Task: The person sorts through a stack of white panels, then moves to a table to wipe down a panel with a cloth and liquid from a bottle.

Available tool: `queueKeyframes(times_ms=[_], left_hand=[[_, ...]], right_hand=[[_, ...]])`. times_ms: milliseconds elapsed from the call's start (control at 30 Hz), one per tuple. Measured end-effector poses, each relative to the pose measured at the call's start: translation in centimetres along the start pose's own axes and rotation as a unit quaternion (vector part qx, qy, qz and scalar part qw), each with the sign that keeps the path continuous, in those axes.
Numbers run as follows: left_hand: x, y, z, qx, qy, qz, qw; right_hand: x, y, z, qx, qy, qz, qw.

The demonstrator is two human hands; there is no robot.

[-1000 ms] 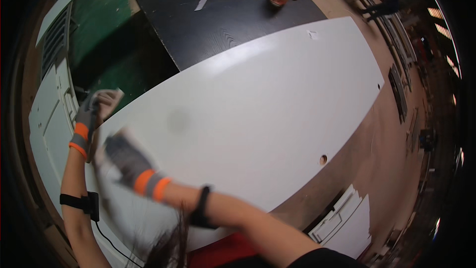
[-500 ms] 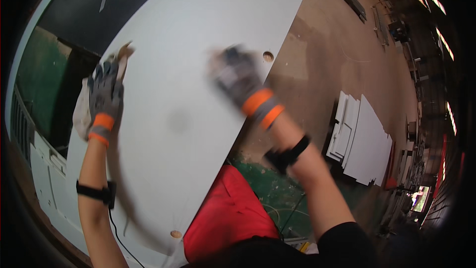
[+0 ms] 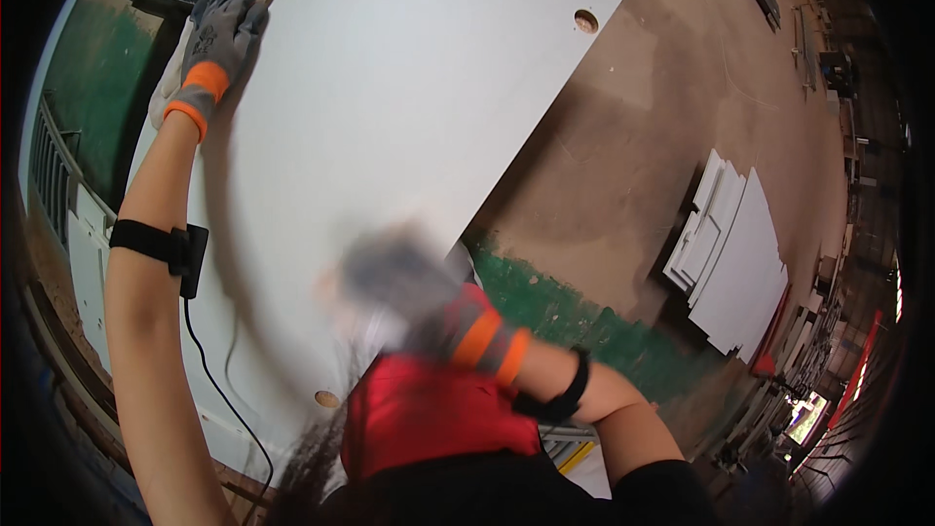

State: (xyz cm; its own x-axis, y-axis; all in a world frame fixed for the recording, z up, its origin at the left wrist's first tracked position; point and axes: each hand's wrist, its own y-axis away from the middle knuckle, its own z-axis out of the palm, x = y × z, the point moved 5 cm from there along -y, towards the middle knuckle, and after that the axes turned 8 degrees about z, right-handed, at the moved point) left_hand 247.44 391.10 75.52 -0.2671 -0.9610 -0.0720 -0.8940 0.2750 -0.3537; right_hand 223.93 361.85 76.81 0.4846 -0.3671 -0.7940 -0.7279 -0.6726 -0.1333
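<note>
A woodworking or furniture-panel workshop, by every sign. Filling the middle of the frame, a large white laminated board (image 3: 409, 107) with round holes drilled near its edges, laid flat as on a workbench. At right of centre, a stack of cut white panels (image 3: 740, 253) lying on a bare, dusty brown floor (image 3: 623, 136), with a worn green painted strip (image 3: 575, 317) below it. Along the far right edge, dim rows of racks and stored material (image 3: 828, 331), too small to tell apart. At upper left, a green surface (image 3: 88, 78) and a dark tabletop. Grey work gloves with orange cuffs (image 3: 219, 39) on the hands, upper left and lower centre.
</note>
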Motion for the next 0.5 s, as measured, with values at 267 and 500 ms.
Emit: queueKeyframes(times_ms=[267,500], left_hand=[[-0.7,-0.3,0.3,-0.013,-0.013,-0.016,1.000],[4.8,2.7,-2.3,-0.023,0.068,0.019,0.997]], right_hand=[[-1.0,4.4,3.9,0.055,0.340,-0.080,0.935],[1.6,-3.6,-6.0,-0.097,0.240,0.261,0.930]])
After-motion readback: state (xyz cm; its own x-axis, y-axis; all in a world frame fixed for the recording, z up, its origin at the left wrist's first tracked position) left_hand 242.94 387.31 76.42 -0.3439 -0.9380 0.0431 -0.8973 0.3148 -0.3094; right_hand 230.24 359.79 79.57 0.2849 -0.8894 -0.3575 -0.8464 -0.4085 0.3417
